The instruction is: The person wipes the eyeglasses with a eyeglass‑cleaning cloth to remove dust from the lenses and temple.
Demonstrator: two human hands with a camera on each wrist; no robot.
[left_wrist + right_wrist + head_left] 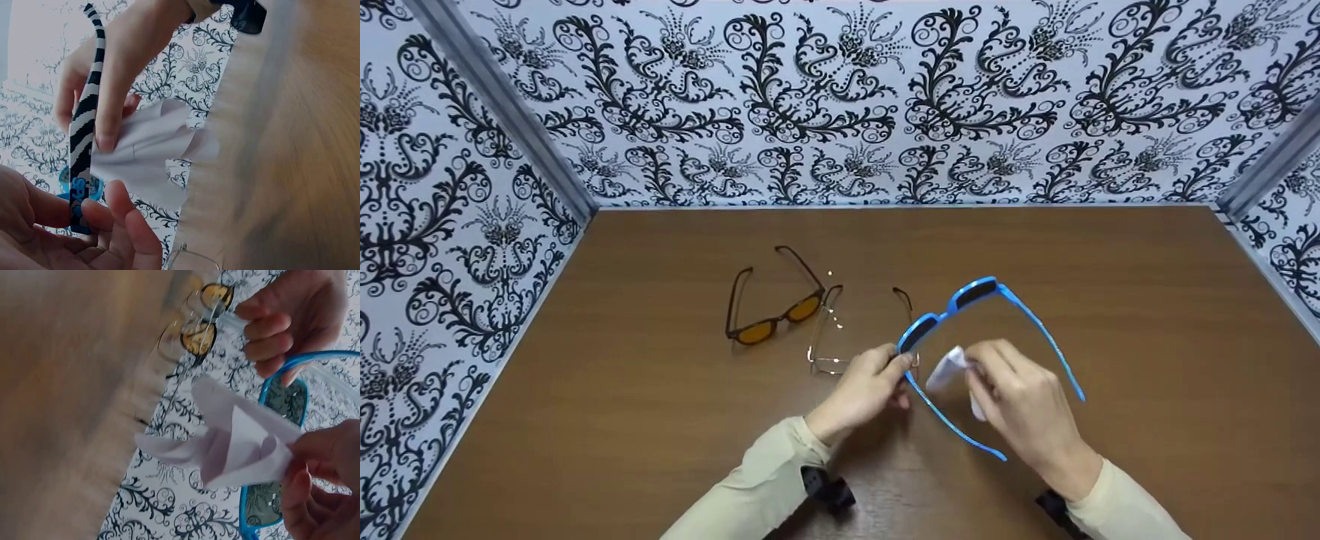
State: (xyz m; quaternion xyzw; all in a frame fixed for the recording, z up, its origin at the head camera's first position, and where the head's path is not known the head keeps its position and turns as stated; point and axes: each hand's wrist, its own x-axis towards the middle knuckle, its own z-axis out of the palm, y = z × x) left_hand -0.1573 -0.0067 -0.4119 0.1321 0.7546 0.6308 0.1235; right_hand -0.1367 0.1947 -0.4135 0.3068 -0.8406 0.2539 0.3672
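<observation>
Blue-framed sunglasses (945, 313) with dark lenses are held up off the table, temples unfolded toward the person. My left hand (864, 390) pinches them where one temple meets the frame; the left wrist view shows that temple (90, 107) with black and white stripes on its outer side. A crumpled white cloth (948, 367) hangs from the pinching thumb and fingers of my right hand (1024, 401). In the right wrist view the cloth (236, 444) overlaps the blue frame, with its lenses (264, 503) behind.
Brown glasses with orange lenses (756, 332) lie unfolded on the wooden table (660, 420), left of the hands. Beside them, thin metal-framed clear glasses (829, 361) sit partly behind the left hand. Patterned panels (840, 97) close off the back and sides.
</observation>
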